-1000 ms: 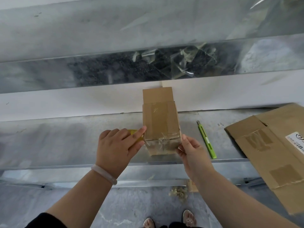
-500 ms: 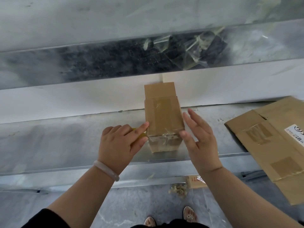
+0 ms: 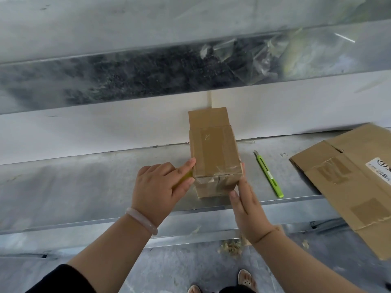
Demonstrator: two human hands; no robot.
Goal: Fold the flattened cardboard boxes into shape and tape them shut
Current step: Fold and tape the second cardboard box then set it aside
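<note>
Box [image 3: 213, 153] between left fingers [image 3: 186, 166], gripping yellow object [image 3: 183, 180], and straight right fingers [image 3: 245, 187].

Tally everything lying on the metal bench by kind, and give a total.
Brown cardboard boxes: 2, the small taped box and the large flattened box
Slim green plastic utility knife: 1
Yellow tape roll, mostly hidden under the left hand: 1
Total: 4
</note>
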